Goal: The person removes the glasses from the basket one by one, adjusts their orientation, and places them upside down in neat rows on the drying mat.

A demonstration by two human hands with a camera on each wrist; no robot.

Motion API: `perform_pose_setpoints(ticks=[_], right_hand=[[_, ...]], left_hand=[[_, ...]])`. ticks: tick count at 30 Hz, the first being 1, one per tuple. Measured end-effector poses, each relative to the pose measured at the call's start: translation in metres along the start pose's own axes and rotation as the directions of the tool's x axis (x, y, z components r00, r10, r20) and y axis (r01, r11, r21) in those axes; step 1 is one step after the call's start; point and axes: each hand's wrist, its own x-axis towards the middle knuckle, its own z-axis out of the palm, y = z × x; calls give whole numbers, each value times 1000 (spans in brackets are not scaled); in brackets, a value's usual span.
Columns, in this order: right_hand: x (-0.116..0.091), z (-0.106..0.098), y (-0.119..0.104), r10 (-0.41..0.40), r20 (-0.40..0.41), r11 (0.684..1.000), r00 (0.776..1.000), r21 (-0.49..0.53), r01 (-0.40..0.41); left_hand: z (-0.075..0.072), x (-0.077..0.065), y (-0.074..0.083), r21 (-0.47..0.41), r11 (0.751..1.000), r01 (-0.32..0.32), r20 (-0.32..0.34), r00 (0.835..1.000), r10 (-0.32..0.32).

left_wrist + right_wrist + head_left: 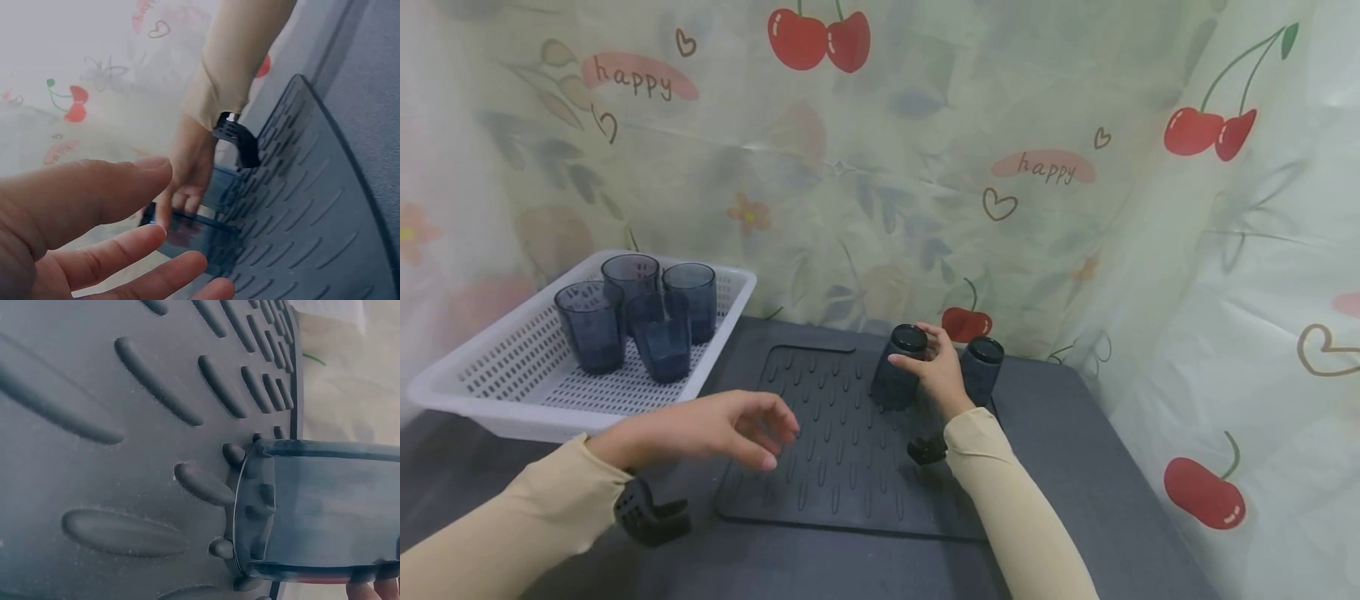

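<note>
My right hand holds an upside-down blue glass near its upturned base, thumb on one side and fingers on the other. In the right wrist view the rim of this glass meets the ridged mat. A second upturned glass stands just right of that hand, at the back right of the dark drying mat. My left hand hovers over the mat's left side, fingers loosely bent and nothing in them. Its thumb and fingers are spread apart in the left wrist view.
A white plastic basket on the left contains several upright blue glasses. Basket and mat lie on a dark grey table. A patterned curtain hangs behind the table and along its right side.
</note>
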Motion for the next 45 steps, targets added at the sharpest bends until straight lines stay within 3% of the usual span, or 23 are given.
perform_pose_setpoints(ticks=[6,10,16,22,31,35,37,41,45], right_hand=[[-6,-2,-11,25,19,999,1000,21,-25],[-14,-2,-24,35,31,999,999,15,-35],[-18,0,-28,35,32,999,999,0,-35],[-17,0,-26,36,30,999,999,-2,-36],[-19,0,-27,27,34,1000,999,-5,-27],[-19,0,-27,25,37,1000,999,-5,-25],[-19,0,-26,25,38,1000,999,-4,-25],[-10,0,-14,19,26,1000,999,-6,-19],[0,0,2,-5,8,1000,1000,-24,5]], left_hand=[[-11,-6,16,25,1000,17,-59,998,-15],[-19,-8,25,53,999,-2,-119,993,8],[-30,-8,35,87,996,-15,-226,973,35],[-45,-12,53,131,990,-44,-273,959,79],[-75,-14,72,233,972,29,-376,925,62],[-94,-19,69,249,965,81,-450,892,41],[-103,-22,66,238,966,98,-499,866,35],[-123,-31,57,212,971,108,-605,795,44],[-146,-40,40,178,981,73,-700,711,74]])
